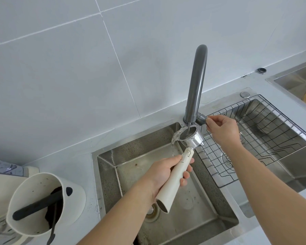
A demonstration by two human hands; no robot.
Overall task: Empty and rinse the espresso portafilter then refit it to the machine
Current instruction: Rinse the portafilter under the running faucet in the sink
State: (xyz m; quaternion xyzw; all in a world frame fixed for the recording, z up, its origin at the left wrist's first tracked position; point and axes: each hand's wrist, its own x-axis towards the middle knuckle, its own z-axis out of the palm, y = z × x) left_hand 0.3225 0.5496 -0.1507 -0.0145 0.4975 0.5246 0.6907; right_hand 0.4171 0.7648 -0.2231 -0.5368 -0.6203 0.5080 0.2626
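Fingers of the left hand are wrapped closed around the white handle of the portafilter, with the thumb lying along its upper side. That hand holds the portafilter over the left sink basin, handle slanting down toward the camera and the metal basket end raised under the spout of the grey faucet. A thin stream of water falls into the basket, brims over its left rim and spills down into the basin. The right hand reaches across to the faucet's short side lever, thumb and forefinger pinched on its tip, the other fingers curled in. Behind that hand a wire rack sits in the right sink basin. On the desk to the left of the sink stands a cream knock box, tilted toward the camera, with a black bar across its mouth and dark coffee grounds inside. Grey-white tiles cover the wall behind the faucet.
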